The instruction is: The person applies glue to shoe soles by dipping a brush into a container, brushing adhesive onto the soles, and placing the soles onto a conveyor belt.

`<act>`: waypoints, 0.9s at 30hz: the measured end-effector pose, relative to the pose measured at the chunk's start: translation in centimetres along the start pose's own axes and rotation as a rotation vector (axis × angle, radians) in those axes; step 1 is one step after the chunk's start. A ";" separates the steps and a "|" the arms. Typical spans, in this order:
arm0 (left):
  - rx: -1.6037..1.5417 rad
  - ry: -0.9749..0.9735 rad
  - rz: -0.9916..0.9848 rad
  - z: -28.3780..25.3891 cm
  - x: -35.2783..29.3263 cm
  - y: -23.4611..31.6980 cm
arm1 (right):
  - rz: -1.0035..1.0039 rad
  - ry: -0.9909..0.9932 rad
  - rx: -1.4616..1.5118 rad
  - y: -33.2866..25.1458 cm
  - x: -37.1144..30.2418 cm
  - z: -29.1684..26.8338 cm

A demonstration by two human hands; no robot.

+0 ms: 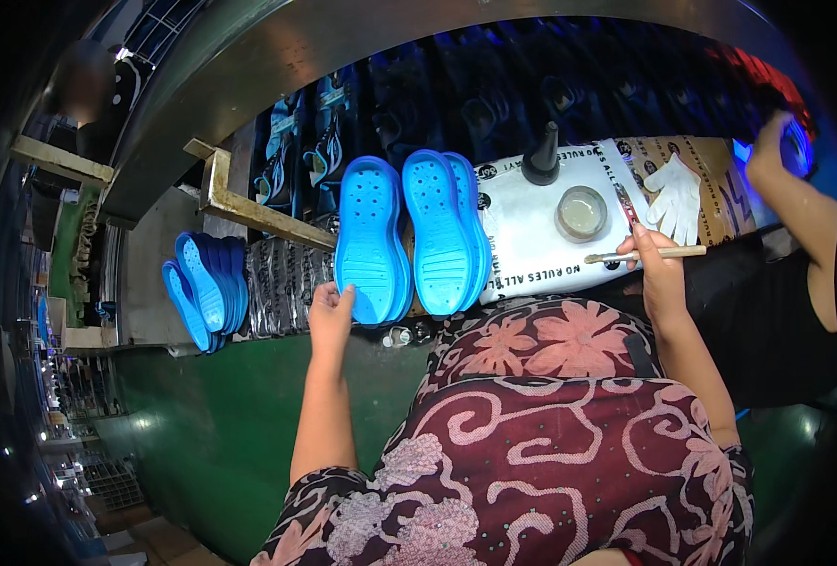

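Note:
My left hand [331, 314] is at the lower left edge of a blue shoe sole [369, 236], its fingers curled and its thumb against the heel end. This sole lies on top of a small stack. Just to its right is a second stack of blue soles [434, 236]. In my right hand [659, 274] is a brush [659, 253] with a wooden handle, held level with its bristles pointing left. The bristles are near a round pot [581, 212] of pale, cloudy stuff, but outside it. Both stand over a white printed sheet [522, 236].
More blue soles [206, 283] lean together at the left. A black cone-topped bottle [543, 160] stands behind the pot. A white glove [675, 198] lies on brown cardboard [720, 179]. Dark shoe uppers [329, 141] line the back under a metal rail [343, 33]. Another person's arm [795, 203] reaches in at right.

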State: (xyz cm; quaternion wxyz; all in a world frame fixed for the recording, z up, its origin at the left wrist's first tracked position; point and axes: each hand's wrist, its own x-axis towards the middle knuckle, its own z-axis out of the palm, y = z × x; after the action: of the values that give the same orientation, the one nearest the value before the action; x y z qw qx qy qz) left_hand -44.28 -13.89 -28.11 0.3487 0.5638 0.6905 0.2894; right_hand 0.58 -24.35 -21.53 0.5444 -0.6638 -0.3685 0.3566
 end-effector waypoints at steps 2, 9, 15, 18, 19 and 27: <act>-0.460 -0.209 -0.229 -1.3 -1.2 3.2 | -0.031 0.001 0.002 0.0 0.0 0.0; -1.025 -0.209 -0.051 0.0 -6.5 10.4 | -0.051 0.007 0.066 -0.2 0.6 -0.4; -0.765 -0.193 0.168 5.9 -7.4 13.4 | -0.175 -0.178 0.169 -4.7 0.7 1.7; -0.670 -0.134 0.296 8.3 -7.5 15.6 | -0.373 -0.288 0.064 -7.3 0.2 2.1; -0.620 -0.155 0.323 8.8 -7.2 15.7 | -0.486 -0.288 -0.021 -7.7 0.1 2.4; -0.600 -0.243 0.489 10.5 -7.8 19.2 | -0.819 -0.264 -0.230 -6.9 -0.3 4.0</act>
State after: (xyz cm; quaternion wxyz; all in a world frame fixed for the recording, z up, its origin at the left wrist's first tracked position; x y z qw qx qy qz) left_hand -23.83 -17.72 -17.86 0.4977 0.6146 0.3748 0.4839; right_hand -3.79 -21.79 -15.28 0.5117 -0.4681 -0.7046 0.1501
